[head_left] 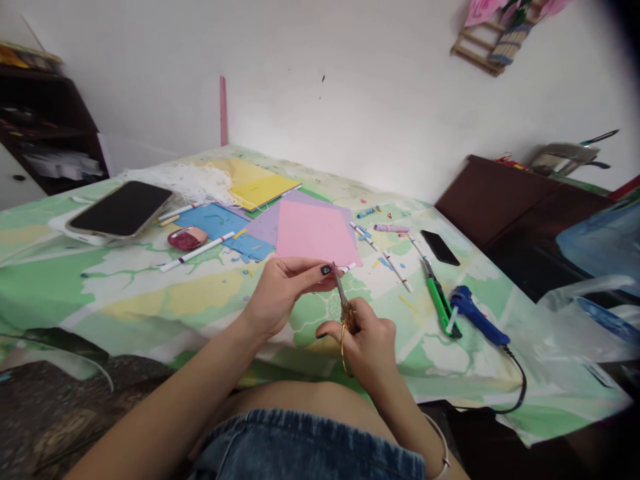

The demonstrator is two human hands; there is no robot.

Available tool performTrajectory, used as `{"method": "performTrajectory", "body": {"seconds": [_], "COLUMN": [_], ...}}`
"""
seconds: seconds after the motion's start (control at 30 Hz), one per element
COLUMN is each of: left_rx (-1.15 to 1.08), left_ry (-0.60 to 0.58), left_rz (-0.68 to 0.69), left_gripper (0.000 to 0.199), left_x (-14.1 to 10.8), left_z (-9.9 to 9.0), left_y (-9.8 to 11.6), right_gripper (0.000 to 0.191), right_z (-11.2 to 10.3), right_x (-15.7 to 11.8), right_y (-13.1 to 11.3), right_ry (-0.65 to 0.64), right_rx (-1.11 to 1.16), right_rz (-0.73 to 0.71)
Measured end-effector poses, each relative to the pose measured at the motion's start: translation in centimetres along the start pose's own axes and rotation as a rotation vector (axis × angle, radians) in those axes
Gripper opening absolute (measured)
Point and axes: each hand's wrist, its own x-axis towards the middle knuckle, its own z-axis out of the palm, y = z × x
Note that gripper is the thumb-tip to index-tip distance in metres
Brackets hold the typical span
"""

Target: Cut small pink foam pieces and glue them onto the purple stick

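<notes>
Gold-handled scissors (343,293) are in my right hand (373,343), with fingers and thumb in the handle loops and the blades pointing up and away. My left hand (287,287) is closed in a pinch right at the blade tips. Whatever it pinches is too small to make out. Just beyond both hands lies a pink paper sheet (317,230), on top of a purple sheet (260,230). A white marker (347,268) partly shows behind the left fingertips.
On the patterned tablecloth are blue sheets (220,227), a yellow pad (263,183), white string (195,183), a large phone (123,208) and a red-pink case (187,237). To the right lie a green cutter (440,300), a blue glue gun (477,313) with its cord, and a black phone (440,247).
</notes>
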Motion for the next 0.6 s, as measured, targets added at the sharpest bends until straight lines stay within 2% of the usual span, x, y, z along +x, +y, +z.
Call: {"method": "performTrajectory", "body": {"seconds": [0.17, 0.4, 0.6], "left_rx": [0.004, 0.006, 0.0], "left_ry": [0.011, 0.014, 0.006], "left_rz": [-0.001, -0.009, -0.028], "left_gripper": [0.01, 0.011, 0.01], "left_x": [-0.04, -0.03, -0.08], "left_z": [0.0, 0.0, 0.07], "left_y": [0.0, 0.05, 0.11], "right_gripper": [0.035, 0.034, 0.038], "right_z": [0.01, 0.04, -0.41], "right_x": [-0.06, -0.04, 0.0], "right_y": [0.15, 0.0, -0.27], "right_ry": [-0.038, -0.013, -0.123], "right_rx": [-0.01, 0.029, 0.202], "right_rz": [-0.006, 0.026, 0.166]}}
